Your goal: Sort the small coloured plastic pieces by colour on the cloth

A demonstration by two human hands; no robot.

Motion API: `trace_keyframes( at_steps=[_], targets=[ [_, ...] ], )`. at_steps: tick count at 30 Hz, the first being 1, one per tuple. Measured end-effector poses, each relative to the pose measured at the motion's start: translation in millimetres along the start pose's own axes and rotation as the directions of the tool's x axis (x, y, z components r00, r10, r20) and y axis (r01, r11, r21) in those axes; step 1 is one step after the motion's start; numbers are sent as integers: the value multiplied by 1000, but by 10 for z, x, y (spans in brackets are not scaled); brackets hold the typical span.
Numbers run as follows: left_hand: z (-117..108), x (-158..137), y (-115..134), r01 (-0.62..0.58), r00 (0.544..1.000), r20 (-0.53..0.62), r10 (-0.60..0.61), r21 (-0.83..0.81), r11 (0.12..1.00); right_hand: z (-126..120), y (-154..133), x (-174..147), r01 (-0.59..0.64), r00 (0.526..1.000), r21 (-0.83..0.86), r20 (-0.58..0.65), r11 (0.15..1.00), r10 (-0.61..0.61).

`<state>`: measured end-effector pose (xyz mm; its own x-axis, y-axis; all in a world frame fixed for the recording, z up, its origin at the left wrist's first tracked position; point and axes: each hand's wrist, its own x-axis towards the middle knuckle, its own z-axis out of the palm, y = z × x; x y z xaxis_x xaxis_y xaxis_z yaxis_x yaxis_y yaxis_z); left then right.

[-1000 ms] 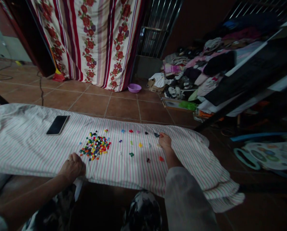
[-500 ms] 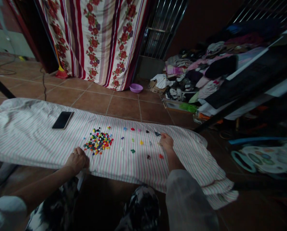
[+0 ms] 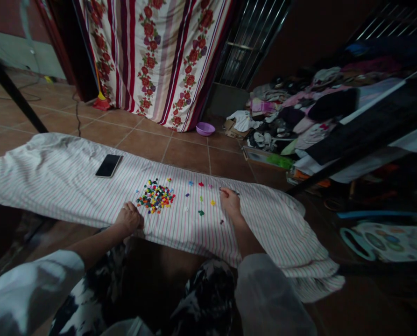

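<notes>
A striped cloth [image 3: 54, 182] lies across the tiled floor in front of me. On it sits a pile of small coloured beads [image 3: 155, 197], with several single beads [image 3: 201, 200] spread out to its right. My left hand [image 3: 128, 218] rests curled on the cloth's near edge, just left of the pile. My right hand [image 3: 230, 203] lies on the cloth among the scattered beads, fingers bent down over a few of them; whether it holds one is hidden. A dark phone [image 3: 108, 165] lies flat on the cloth to the far left of the pile.
A flowered curtain [image 3: 166, 60] hangs behind. A purple bowl [image 3: 205, 129] stands on the tiles near it. Heaped clothes [image 3: 299, 107] and a dark frame fill the right. A black pole [image 3: 12, 91] slants at the left. A round plastic toy [image 3: 386, 235] lies at the right.
The view has swung rightward and back, so everything sits further left and smaller. My right hand has slid left over the scattered beads. My left hand stays at the cloth's edge.
</notes>
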<state>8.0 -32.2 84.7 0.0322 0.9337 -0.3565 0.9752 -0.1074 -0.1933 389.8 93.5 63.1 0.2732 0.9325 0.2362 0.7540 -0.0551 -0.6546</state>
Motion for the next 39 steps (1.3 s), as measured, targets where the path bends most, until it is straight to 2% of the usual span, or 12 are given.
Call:
trace_keyframes(
  at_steps=[6, 10, 15, 20, 28, 34, 39],
  targets=[
    [-7, -14, -3, 7, 1000, -3, -7, -16, 1000, 447, -541, -509, 165, 974, 182, 128, 969, -189],
    [-3, -6, -5, 16, 1000, -4, -16, -29, 999, 702, -813, -870, 227, 924, 241, 252, 944, -287],
    [11, -8, -12, 16, 1000, -6, -16, -50, 999, 920, -1013, -1211, 283, 852, 230, 385, 931, -354],
    [44, -2, -18, 19, 1000, -4, -19, -66, 998, 1050, -1125, -1364, 324, 805, 198, 456, 925, -379],
    [78, 34, -17, 22, 1000, -11, -23, -83, 996, 1186, -1269, -1392, 344, 810, 67, 483, 936, -332],
    [78, 25, -18, 15, 1000, -7, -16, -78, 997, 1225, -1350, -1413, 333, 840, -37, 465, 942, -279],
    [75, 18, -19, 8, 1000, -13, -9, -74, 997, 1233, -1440, -1393, 315, 844, -104, 485, 944, -228]
  ],
)
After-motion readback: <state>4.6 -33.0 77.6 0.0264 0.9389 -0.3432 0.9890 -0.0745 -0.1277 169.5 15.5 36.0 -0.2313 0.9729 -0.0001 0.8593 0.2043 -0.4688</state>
